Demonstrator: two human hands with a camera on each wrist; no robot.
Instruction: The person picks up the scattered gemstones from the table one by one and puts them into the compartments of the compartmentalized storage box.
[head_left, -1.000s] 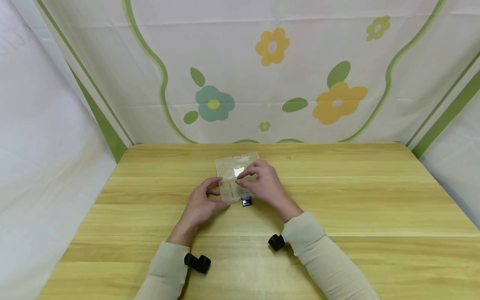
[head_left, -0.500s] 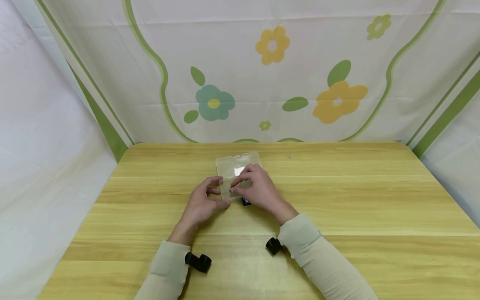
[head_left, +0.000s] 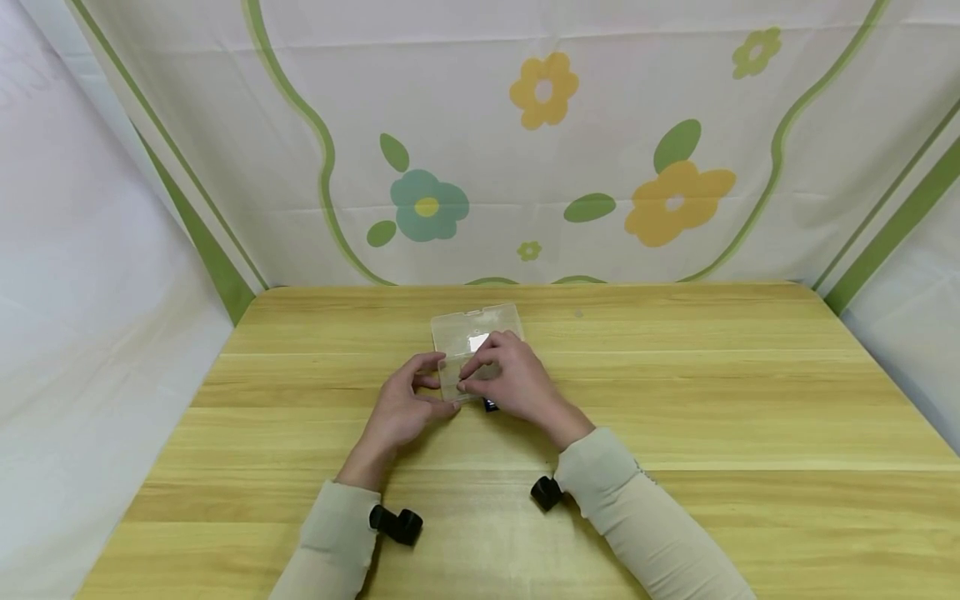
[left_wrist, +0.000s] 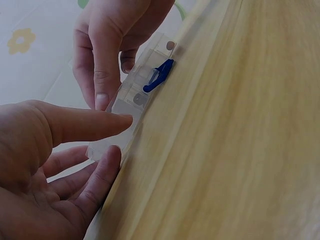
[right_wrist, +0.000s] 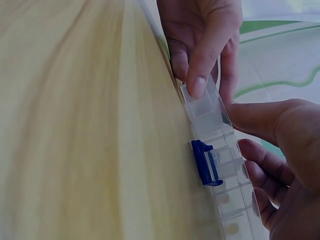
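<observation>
A clear plastic compartment box (head_left: 450,379) stands on the table with its lid (head_left: 453,332) raised at the back. My left hand (head_left: 402,407) grips its left end, thumb at the front edge and fingers behind. My right hand (head_left: 517,381) reaches down into the left part of the box, thumb and forefinger pinched together. A small dark disc (right_wrist: 226,119) shows at those fingertips in the right wrist view, partly hidden. On the front wall sits a blue latch (right_wrist: 204,163). Small round discs (left_wrist: 138,99) lie in other compartments; their exact kind is unclear.
The wooden table (head_left: 712,400) reaches back to a white cloth backdrop (head_left: 480,167) printed with flowers. A tiny pale speck (head_left: 578,314) lies near the back edge. Black wrist cameras (head_left: 396,525) are strapped to both sleeves.
My right hand has moved left and down, from above the middle of the box into its left part, covering more of the blue latch. My left hand stays put.
</observation>
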